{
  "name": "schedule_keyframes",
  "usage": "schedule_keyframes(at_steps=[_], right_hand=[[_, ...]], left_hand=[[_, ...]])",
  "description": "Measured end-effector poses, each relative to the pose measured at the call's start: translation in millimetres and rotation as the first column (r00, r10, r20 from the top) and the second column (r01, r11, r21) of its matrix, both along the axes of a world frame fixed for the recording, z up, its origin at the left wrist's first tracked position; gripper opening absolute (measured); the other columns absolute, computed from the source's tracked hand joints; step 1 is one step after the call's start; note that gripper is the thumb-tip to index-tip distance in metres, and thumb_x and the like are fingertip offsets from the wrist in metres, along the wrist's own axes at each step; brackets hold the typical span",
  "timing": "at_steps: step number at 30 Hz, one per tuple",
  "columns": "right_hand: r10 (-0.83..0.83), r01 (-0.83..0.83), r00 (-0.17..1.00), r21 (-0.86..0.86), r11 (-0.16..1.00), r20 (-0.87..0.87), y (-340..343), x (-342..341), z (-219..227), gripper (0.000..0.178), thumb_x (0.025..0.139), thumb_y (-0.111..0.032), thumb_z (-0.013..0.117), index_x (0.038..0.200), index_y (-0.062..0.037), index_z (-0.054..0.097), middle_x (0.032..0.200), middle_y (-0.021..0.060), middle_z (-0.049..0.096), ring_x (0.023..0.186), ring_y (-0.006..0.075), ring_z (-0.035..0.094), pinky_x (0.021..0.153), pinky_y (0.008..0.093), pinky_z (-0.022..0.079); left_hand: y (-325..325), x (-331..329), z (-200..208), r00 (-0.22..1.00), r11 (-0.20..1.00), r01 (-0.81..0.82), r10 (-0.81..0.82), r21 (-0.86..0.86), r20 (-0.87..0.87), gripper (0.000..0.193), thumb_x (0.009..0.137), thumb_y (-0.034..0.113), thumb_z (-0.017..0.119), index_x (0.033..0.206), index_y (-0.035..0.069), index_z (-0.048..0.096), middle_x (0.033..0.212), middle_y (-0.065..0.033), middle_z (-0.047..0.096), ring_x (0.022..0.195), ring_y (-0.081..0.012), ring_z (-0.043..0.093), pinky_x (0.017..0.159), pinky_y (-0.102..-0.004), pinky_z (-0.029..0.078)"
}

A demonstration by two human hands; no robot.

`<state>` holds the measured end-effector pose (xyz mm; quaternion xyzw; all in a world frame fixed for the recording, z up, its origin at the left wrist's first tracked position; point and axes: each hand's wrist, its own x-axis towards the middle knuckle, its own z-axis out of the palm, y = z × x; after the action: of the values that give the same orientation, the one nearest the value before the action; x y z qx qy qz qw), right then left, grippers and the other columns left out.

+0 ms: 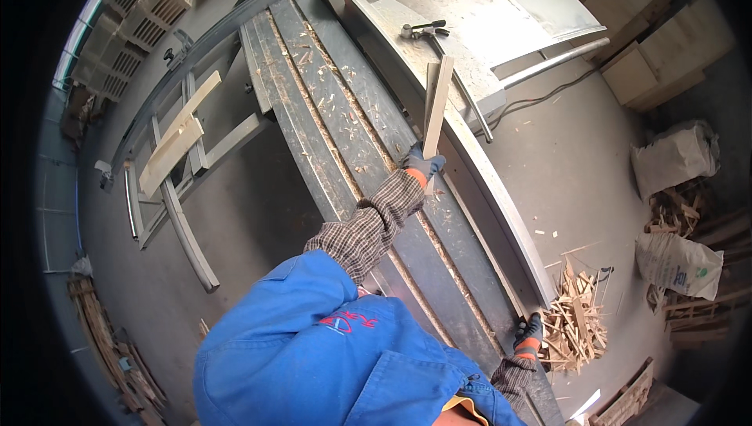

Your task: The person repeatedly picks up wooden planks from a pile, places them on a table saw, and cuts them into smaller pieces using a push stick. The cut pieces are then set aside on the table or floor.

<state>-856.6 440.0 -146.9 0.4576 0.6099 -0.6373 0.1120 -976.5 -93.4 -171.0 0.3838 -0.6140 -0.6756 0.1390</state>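
My left hand (423, 163), in a dark glove with an orange cuff, is closed around the lower ends of two wooden strips (440, 105). They stick up and away from me over the long sliding table (407, 246) of a panel saw. Gloved the same way, my right hand (529, 333) rests at the near end of the pale metal rail (513, 242). Its thumb and fingers look spread, with nothing seen between them. Checkered sleeve covers show on both forearms.
Wood chips litter the table's grooves. A hammer-like tool (424, 29) lies on the far worktop (470, 18). A pale board (178, 150) rests on the side frame at left. Offcuts (576, 320) are heaped beside my right hand; sacks (677, 159) stand at far right.
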Motion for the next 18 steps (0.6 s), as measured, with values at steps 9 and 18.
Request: schedule_keyframes(at_steps=[9,18], right_hand=[[0.011,-0.066,0.984,-0.309,0.949,-0.176,-2,10,6,0.016,0.087,-0.024,0.063,0.095,-0.012,0.056,0.081,0.0008,0.059,0.055,0.0077,0.047,0.041,0.0147,0.033],[0.239,-0.353,0.904,-0.304,0.885,-0.354,44,51,36,0.022,0.09,-0.027,0.059,0.103,-0.0097,0.054,0.091,-0.0004,0.055,0.075,0.0102,0.047,0.058,0.0152,0.037]], left_hand=[[-24,-13,3,0.998,0.994,-0.026,0.032,0.11,-0.058,0.048,0.065,0.018,0.079,0.107,0.004,0.059,0.087,-0.0091,0.064,0.075,-0.0207,0.06,0.067,-0.0351,0.051],[-13,59,74,0.936,0.94,0.007,0.114,0.341,-0.333,0.043,0.075,0.023,0.074,0.109,0.001,0.059,0.098,-0.007,0.064,0.084,-0.0176,0.06,0.073,-0.0327,0.052]])
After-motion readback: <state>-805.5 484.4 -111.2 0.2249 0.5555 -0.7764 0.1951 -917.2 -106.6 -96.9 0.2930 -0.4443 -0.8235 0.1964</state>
